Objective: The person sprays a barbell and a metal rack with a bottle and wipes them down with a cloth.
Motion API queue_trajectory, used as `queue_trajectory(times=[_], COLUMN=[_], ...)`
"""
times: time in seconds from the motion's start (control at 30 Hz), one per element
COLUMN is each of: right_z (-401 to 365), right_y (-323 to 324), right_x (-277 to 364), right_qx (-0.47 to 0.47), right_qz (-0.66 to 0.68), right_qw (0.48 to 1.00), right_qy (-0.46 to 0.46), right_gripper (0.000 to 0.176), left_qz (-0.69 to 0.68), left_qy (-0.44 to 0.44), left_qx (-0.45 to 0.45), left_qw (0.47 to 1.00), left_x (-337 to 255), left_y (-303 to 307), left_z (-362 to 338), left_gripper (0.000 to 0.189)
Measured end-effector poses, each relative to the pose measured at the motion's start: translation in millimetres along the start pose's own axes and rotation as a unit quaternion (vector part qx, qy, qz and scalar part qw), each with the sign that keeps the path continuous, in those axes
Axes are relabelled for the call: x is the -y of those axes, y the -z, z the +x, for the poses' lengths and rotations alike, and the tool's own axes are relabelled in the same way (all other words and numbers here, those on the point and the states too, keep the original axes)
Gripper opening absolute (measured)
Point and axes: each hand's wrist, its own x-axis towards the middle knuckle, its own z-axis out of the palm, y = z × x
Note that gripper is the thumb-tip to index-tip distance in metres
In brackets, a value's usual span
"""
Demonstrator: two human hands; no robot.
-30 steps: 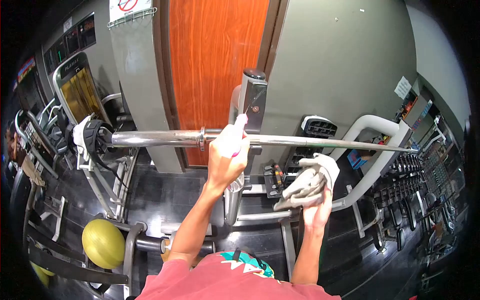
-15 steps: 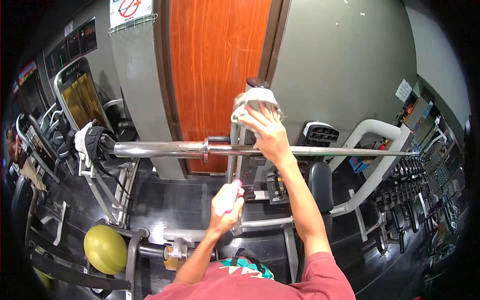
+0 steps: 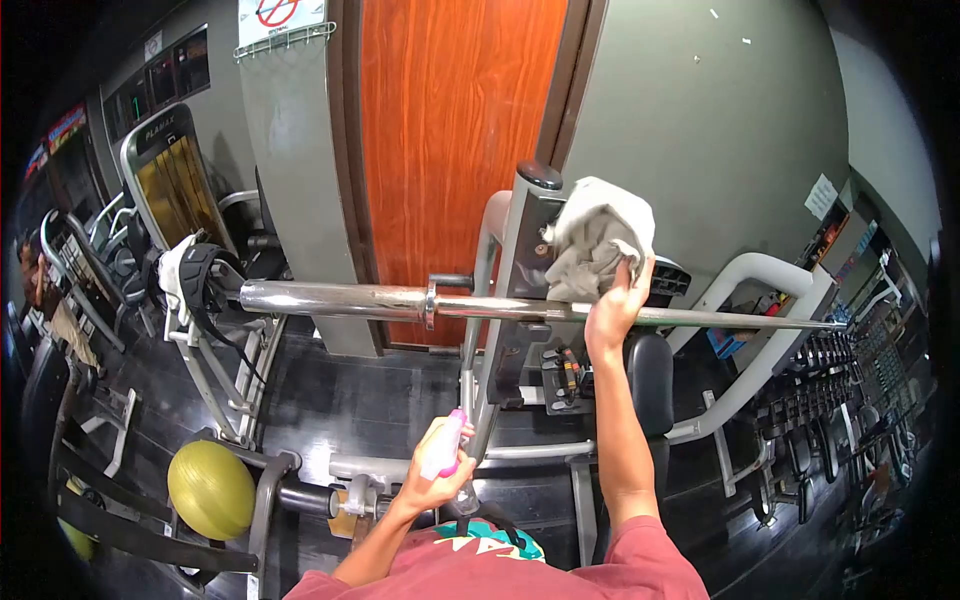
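Observation:
My right hand (image 3: 617,305) grips a crumpled white-and-grey cloth (image 3: 600,240) beside the top of the rack's upright post (image 3: 528,240), just above the barbell. The long metal barbell (image 3: 375,300) lies across the rack, its thick sleeve end toward the left. Lower down, my left hand (image 3: 435,470) is closed around a small white bottle with pink parts (image 3: 443,445), held tilted near the post's lower section. Whether it has a spray head is not clear.
A yellow exercise ball (image 3: 210,490) rests at the lower left by a dark metal frame. A reddish wooden door (image 3: 450,130) stands behind the rack. Rows of dumbbells (image 3: 815,370) line the right side. A machine with a padded seat (image 3: 650,385) is close on the right.
My right hand has moved the cloth off the post's front and to the right, turning the wrist. My left hand with the bottle has dropped lower. The view has shifted slightly.

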Motion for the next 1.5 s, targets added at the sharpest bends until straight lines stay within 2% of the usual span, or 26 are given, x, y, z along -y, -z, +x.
queue_trajectory(times=[0.03, 0.07, 0.1, 0.17, 0.23, 0.27, 0.4, 0.43, 0.53, 0.57, 0.63, 0.7, 0.77, 0.8, 0.97, 1.03, 1.1, 1.13, 1.17, 1.23, 1.27, 1.3, 1.33, 1.37, 1.43, 1.5], right_z=[-7.6, -2.7, -0.6, -4.5, -19.0, -19.6, -8.6, -3.5, -2.9, -13.9, -50.7, -83.5, -109.6, -114.1, -120.3, -110.4, -91.1, -78.8, -76.2, -81.0, -76.4, -73.6, -75.1, -75.6, -75.9, -65.2], right_y=[-7.2, 5.7, -1.2, -10.3, -4.3, 3.7, 9.9, 8.9, -6.4, -16.0, -33.3, -52.9, -62.2, -57.2, -23.1, -16.5, -24.3, -32.9, -46.4, -66.7, -75.4, -82.6, -84.5, -88.6, -91.7, -90.4], right_x=[2.0, 12.5, 20.8, 24.0, 18.1, 20.4, 37.9, 41.0, 52.7, 56.9, 46.9, 47.4, 38.2, 33.5, 34.0, 45.0, 27.5, 48.5, 37.1, 61.1, 47.8, 35.0, 38.2, 25.5, 15.2, 10.7], right_qx=[-0.048, 0.17, 0.295, 0.454, 0.502, 0.539, 0.508, 0.516, 0.372, 0.319, 0.299, 0.407, 0.293, 0.315, 0.354, 0.301, 0.191, 0.153, 0.117, 0.149, 0.232, 0.305, 0.422, 0.501, 0.456, 0.483], right_qz=[-0.09, -0.121, -0.134, -0.271, -0.267, -0.266, -0.261, -0.287, -0.209, -0.175, -0.268, -0.302, -0.342, -0.303, -0.249, -0.173, -0.08, 0.044, 0.054, 0.148, 0.027, -0.095, -0.114, -0.145, -0.091, -0.085], right_qw=[0.992, 0.971, 0.931, 0.797, 0.792, 0.791, 0.803, 0.804, 0.903, 0.931, 0.913, 0.86, 0.862, 0.878, 0.887, 0.924, 0.976, 0.965, 0.989, 0.974, 0.971, 0.927, 0.886, 0.833, 0.863, 0.85], right_qy=[0.078, 0.12, 0.165, 0.29, 0.221, 0.114, 0.168, 0.063, -0.048, -0.038, 0.074, 0.059, 0.235, 0.197, 0.159, -0.159, -0.062, -0.206, -0.069, -0.089, 0.055, 0.196, 0.152, 0.183, 0.197, 0.192], right_gripper=[0.043, 0.055, 0.057, 0.061, 0.06, 0.058, 0.054, 0.046, 0.04, 0.043, 0.046, 0.05, 0.051, 0.054, 0.055, 0.05, 0.048, 0.049, 0.052, 0.054, 0.054, 0.055, 0.055, 0.054, 0.053, 0.052], left_qz=[-0.022, -0.023, -0.014, -0.008, -0.049, -0.05, -0.01, 0.028, 0.019, 0.019, 0.014, -0.002, -0.002, 0.023, -0.028, -0.034, -0.028, -0.011, 0.005, -0.011, -0.028, -0.026, -0.017, -0.008, -0.007, -0.009], left_qy=[0.021, 0.023, 0.017, 0.012, 0.03, 0.03, 0.027, 0.009, 0.01, 0.008, 0.011, 0.023, 0.019, -0.023, -0.004, 0.01, 0.014, 0.016, 0.018, 0.024, 0.032, 0.032, 0.027, 0.022, 0.023, 0.024], left_qx=[0.012, 0.01, 0.027, 0.045, 0.057, 0.055, 0.076, 0.084, 0.091, 0.09, 0.079, 0.066, 0.042, 0.041, 0.002, -0.015, -0.032, -0.039, -0.048, -0.058, -0.066, -0.068, -0.069, -0.071, -0.076, -0.083], left_qw=[0.999, 0.999, 0.999, 0.999, 0.997, 0.997, 0.997, 0.996, 0.996, 0.996, 0.997, 0.998, 0.999, 0.999, 1.0, 0.999, 0.999, 0.999, 0.999, 0.998, 0.997, 0.997, 0.997, 0.997, 0.997, 0.996], left_x=[-0.2, -0.9, -2.1, -2.2, -1.5, -1.7, -10.9, -14.0, -15.6, -15.4, -15.5, -15.8, -11.6, -7.7, -10.5, -7.9, -11.3, -11.1, -10.9, -10.9, -11.2, -11.9, -12.6, -13.2, -10.8, -10.2], left_y=[2.0, 3.6, 4.9, 6.4, 8.3, 9.6, 14.0, 14.7, 16.8, 16.5, 15.1, 14.2, 16.7, 19.2, 25.0, 27.4, 27.1, 27.8, 28.1, 27.6, 27.2, 25.9, 24.5, 24.4, 24.2, 22.0], left_z=[-2.5, -3.0, -3.2, -6.2, -8.6, -8.2, -9.8, -8.9, -11.0, -9.1, -8.7, -6.9, -6.6, -5.9, -14.7, -22.6, -26.6, -28.9, -30.6, -33.0, -34.7, -35.8, -35.7, -35.7, -39.3, -40.5], left_gripper=[0.046, 0.046, 0.047, 0.048, 0.048, 0.048, 0.047, 0.046, 0.042, 0.042, 0.039, 0.038, 0.035, 0.035, 0.038, 0.038, 0.034, 0.032, 0.03, 0.028, 0.027, 0.027, 0.027, 0.027, 0.027, 0.027])
